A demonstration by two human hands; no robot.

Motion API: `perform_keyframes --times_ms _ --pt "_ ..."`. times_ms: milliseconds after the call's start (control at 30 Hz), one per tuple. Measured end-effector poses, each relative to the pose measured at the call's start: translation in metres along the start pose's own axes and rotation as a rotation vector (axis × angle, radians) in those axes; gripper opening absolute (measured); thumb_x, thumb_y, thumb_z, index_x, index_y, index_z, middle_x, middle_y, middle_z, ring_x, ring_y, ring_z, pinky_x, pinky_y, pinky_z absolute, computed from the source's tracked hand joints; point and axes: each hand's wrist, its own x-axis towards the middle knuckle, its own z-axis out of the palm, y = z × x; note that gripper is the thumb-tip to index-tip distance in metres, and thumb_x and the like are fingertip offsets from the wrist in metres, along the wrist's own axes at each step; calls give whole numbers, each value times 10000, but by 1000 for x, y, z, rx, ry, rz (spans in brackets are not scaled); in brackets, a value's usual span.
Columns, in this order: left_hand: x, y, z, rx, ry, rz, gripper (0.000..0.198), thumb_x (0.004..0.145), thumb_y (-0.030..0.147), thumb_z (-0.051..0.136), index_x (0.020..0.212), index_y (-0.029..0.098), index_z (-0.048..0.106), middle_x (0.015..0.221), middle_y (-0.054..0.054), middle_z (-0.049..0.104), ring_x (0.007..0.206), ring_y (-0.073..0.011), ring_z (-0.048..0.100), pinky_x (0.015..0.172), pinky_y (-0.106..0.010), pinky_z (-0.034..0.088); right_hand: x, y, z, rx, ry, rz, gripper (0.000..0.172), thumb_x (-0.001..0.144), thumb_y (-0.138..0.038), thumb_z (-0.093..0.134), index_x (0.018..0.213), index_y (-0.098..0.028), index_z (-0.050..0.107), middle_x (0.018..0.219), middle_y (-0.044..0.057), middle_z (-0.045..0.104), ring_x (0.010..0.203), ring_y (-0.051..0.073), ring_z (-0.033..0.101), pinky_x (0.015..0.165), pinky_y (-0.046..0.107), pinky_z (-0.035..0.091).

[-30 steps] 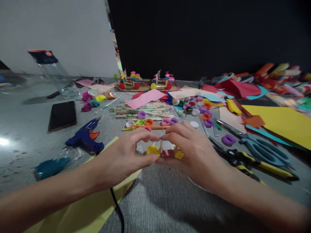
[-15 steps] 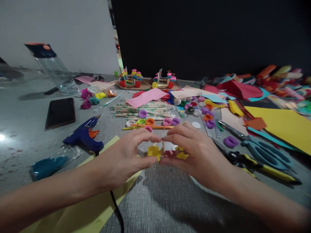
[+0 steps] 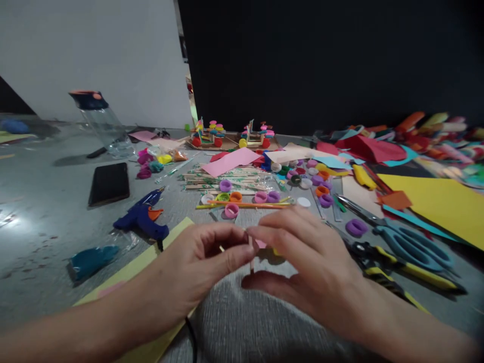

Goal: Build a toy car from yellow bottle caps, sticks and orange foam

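My left hand (image 3: 206, 262) and my right hand (image 3: 302, 257) meet over the grey table, fingertips touching. Both pinch a small craft piece (image 3: 260, 247) made of a thin wooden stick with pink and yellow bits; the fingers hide most of it. A yellow paper sheet (image 3: 139, 264) lies under my left wrist. A pink bottle cap (image 3: 231, 210) sits just beyond the hands.
A blue glue gun (image 3: 141, 218) lies left, its black cord running toward me. A black phone (image 3: 109, 183), clear bottle (image 3: 102, 123), wooden sticks (image 3: 223, 176), coloured caps (image 3: 295, 176), scissors (image 3: 401, 237), coloured paper (image 3: 442, 199) and two finished models (image 3: 230, 135) surround them.
The hands have closed in over the piece and lifted slightly toward me, so the yellow parts are now mostly hidden. The camera shifted a little, moving the scene rightward and downward.
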Motion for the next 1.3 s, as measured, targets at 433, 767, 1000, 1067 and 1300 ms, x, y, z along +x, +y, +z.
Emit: perform_keyframes --times_ms 433,767,1000,1067,1300 --pt "-36 5 25 -297 71 -16 154 896 324 724 797 206 725 787 28 630 772 -119 544 744 -217 442 -3 -25 -19 -32 48 -107 418 999 -480 588 1202 -115 559 1048 108 707 931 228 657 812 371 524" --pt "-40 5 30 -364 14 0 216 936 304 676 749 197 666 730 40 588 700 -112 477 666 -237 386 -6 -33 -25 37 0 -14 253 1008 -401 606 1073 -160 650 1103 84 709 1022 196 667 891 312 539" --pt "-35 0 32 -346 38 -37 158 898 302 718 779 199 713 745 45 626 711 -104 501 680 -222 390 -11 -34 -26 -75 7 -38 316 1053 -397 511 1175 -124 611 1118 96 720 1012 205 675 844 331 539" --pt "-34 -1 32 -336 46 -45 134 895 290 718 802 194 718 752 38 646 724 -106 522 698 -218 397 -14 -33 -26 -63 -21 -12 304 1059 -390 501 1181 -136 615 1150 88 713 1043 198 670 853 318 537" --pt "-40 -27 42 -357 -3 -127 171 852 337 753 835 179 690 736 33 604 626 -89 460 577 -205 359 -28 -44 -15 -18 -39 87 309 1077 -392 445 1060 -162 652 1085 73 721 1001 192 681 847 314 536"
